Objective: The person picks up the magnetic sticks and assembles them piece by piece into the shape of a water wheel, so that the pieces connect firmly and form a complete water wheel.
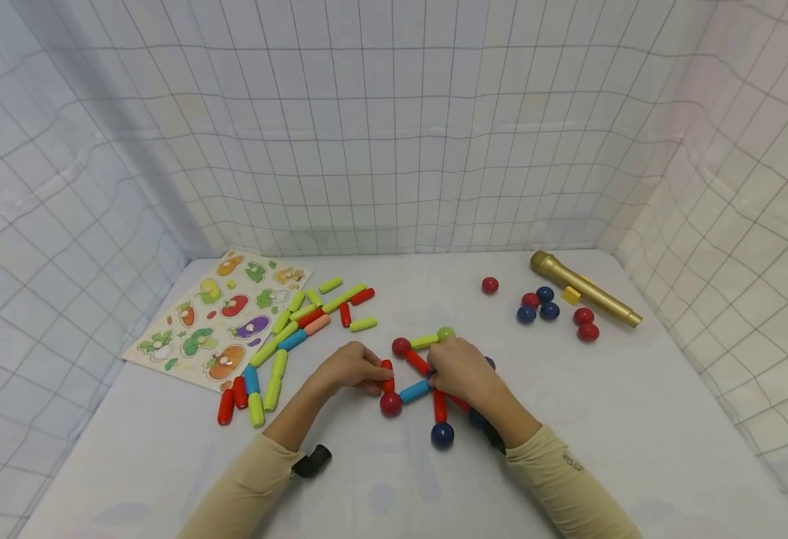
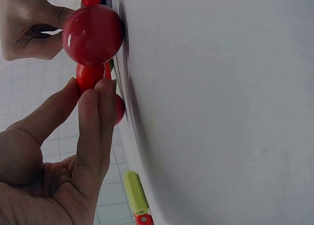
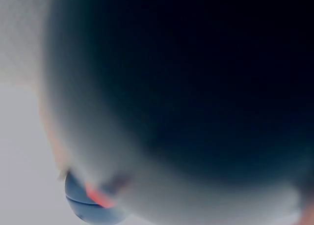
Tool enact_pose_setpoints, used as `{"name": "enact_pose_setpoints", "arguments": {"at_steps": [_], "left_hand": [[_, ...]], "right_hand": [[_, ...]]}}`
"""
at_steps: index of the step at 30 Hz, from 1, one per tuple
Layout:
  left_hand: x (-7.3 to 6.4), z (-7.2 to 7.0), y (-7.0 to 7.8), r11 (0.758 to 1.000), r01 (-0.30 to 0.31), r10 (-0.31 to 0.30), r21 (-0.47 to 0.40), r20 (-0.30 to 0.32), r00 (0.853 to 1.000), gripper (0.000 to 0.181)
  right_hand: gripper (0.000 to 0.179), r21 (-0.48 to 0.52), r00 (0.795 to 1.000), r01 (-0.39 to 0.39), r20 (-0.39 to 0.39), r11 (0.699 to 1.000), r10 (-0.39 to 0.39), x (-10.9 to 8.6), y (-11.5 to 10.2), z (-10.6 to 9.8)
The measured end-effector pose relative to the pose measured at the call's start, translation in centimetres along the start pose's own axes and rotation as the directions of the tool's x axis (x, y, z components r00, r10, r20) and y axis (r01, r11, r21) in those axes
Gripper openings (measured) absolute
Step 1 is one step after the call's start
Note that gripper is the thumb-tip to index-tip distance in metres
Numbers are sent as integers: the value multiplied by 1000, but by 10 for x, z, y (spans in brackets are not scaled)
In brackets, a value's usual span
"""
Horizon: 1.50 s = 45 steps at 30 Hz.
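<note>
My left hand (image 1: 356,368) pinches a red rod (image 1: 388,376) between thumb and fingers. One end of that rod meets a red ball (image 1: 391,405), seen large in the left wrist view. A blue rod (image 1: 414,391) runs from this ball toward my right hand (image 1: 462,367), whose curled fingers grip the dark blue ball where several rods meet, mostly hidden under them. Another red rod (image 1: 440,407) ends at a dark blue ball (image 1: 442,436) nearer me. Beyond the hands, a yellow-green rod (image 1: 424,342) links a red ball (image 1: 401,346) and a green ball (image 1: 446,333). A blurred dark ball (image 3: 206,77) fills most of the right wrist view.
Loose yellow-green, red and blue rods (image 1: 279,364) lie at left, some over a vegetable picture board (image 1: 194,307). Several red and blue balls (image 1: 549,311) sit at back right beside a gold microphone (image 1: 585,288) and a small yellow block (image 1: 572,295). Gridded white walls (image 1: 394,150) enclose the table.
</note>
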<state>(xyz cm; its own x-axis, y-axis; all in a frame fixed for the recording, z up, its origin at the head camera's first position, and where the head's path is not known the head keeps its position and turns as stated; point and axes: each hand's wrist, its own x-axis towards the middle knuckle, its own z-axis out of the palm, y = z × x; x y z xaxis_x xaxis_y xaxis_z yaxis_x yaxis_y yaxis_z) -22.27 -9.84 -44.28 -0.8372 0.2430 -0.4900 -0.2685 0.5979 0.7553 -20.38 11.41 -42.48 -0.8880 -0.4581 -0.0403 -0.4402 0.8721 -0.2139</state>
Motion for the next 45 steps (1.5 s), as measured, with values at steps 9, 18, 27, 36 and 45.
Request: {"name": "enact_pose_setpoints", "arguments": {"at_steps": [9, 18, 27, 36, 45], "left_hand": [[9, 4, 6, 993, -28, 29, 116, -12, 999, 21], [15, 2, 11, 981, -47, 54, 189, -36, 998, 25], [36, -42, 12, 914, 7, 151, 405, -357, 922, 22], [68, -70, 18, 854, 201, 66, 480, -483, 873, 27], [68, -65, 19, 874, 185, 73, 450, -497, 865, 26]], "right_hand": [[11, 65, 999, 12, 45, 998, -15, 0, 3, 0], [11, 97, 994, 42, 96, 994, -52, 0, 8, -6], [30, 110, 981, 83, 164, 990, -101, 0, 10, -8], [31, 110, 982, 101, 146, 989, -117, -1, 9, -4], [28, 121, 988, 96, 111, 988, -110, 0, 11, -2]]}}
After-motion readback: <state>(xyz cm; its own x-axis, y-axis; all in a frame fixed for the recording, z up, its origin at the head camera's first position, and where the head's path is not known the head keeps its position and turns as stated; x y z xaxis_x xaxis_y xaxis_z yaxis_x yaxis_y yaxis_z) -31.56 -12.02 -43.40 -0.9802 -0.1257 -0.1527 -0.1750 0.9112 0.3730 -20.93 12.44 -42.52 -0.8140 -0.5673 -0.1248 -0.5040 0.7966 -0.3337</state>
